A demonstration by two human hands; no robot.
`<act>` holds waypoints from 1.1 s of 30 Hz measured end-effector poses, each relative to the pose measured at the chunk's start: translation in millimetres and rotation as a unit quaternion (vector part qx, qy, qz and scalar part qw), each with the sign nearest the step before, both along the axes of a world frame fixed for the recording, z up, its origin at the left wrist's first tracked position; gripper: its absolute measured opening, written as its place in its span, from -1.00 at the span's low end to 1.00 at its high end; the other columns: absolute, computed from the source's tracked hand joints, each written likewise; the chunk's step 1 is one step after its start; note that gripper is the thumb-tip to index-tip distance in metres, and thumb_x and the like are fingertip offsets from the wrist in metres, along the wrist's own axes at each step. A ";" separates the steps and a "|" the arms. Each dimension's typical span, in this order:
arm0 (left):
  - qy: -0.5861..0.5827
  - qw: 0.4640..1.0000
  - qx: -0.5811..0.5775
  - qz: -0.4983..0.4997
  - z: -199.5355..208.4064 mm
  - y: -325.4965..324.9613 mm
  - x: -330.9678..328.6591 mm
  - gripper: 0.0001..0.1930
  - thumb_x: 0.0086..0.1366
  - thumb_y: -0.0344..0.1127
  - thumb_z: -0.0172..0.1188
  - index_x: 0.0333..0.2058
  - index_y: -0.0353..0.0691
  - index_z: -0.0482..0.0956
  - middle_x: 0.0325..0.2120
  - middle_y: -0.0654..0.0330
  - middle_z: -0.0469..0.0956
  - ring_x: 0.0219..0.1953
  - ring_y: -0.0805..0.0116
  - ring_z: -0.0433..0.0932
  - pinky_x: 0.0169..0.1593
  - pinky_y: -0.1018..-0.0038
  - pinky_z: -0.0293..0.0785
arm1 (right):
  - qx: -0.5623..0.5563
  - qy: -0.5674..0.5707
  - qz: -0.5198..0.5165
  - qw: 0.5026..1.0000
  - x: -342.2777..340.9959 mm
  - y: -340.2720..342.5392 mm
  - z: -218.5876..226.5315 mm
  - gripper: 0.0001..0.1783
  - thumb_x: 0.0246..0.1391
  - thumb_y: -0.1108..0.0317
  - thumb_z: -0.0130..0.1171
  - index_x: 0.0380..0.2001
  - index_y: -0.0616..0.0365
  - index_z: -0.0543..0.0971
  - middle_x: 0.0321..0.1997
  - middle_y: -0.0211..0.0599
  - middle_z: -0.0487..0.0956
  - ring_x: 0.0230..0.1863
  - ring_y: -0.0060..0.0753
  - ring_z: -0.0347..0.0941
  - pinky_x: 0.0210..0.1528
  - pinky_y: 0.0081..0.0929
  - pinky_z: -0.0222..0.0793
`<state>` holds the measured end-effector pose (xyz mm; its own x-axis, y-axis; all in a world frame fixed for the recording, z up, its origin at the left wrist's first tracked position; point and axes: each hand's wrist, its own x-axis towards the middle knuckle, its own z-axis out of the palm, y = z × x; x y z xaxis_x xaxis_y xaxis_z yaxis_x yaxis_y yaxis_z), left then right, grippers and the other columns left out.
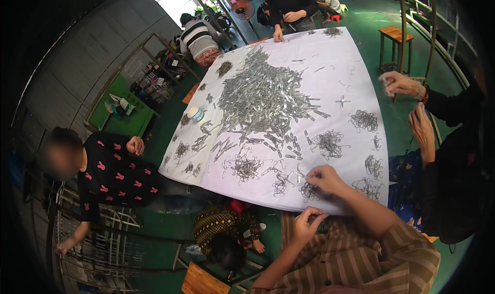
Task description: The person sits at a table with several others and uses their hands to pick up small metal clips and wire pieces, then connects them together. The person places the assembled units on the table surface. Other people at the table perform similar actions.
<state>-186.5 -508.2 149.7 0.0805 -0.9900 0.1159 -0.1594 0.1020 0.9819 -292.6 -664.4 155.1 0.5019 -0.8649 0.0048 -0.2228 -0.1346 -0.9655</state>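
Observation:
My right hand (327, 180) reaches over the white-covered table (260, 191), its thumb and fingertips pinched. Right at those fingertips is a small shiny metal piece (299, 174); whether it is gripped or only lies there I cannot tell. Below the hand lies a dark heap of bent wire hooks (309, 191). At the near table edge, close to my body, my left hand (308, 225) is closed with thumb and forefinger together; what it holds, if anything, is too small to make out. Farther in, a large pile of flat silver metal strips (263, 95) covers the middle.
More heaps of wire hooks (245, 167) ring the pile. A small tub (195, 113) stands on the left side. Co-workers sit around: one at the right (454, 165), one at the left (118, 170), one at the far edge (291, 5). Another person (221, 237) bends low beside the near edge.

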 end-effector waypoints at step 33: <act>-0.105 0.991 0.003 0.084 2.5 -6.5 -5.6 -0.87 0.08 -0.49 0.27 -0.48 -0.32 0.46 -0.66 0.15 0.49 -0.63 0.48 0.45 -0.50 0.53 0.38 | -0.062 -0.021 -0.055 0.996 -32.1 80.9 35.4 -0.82 -0.17 0.44 0.29 -0.41 0.26 0.62 -0.57 -0.24 0.58 -0.58 -0.52 0.49 -0.48 -0.59 0.40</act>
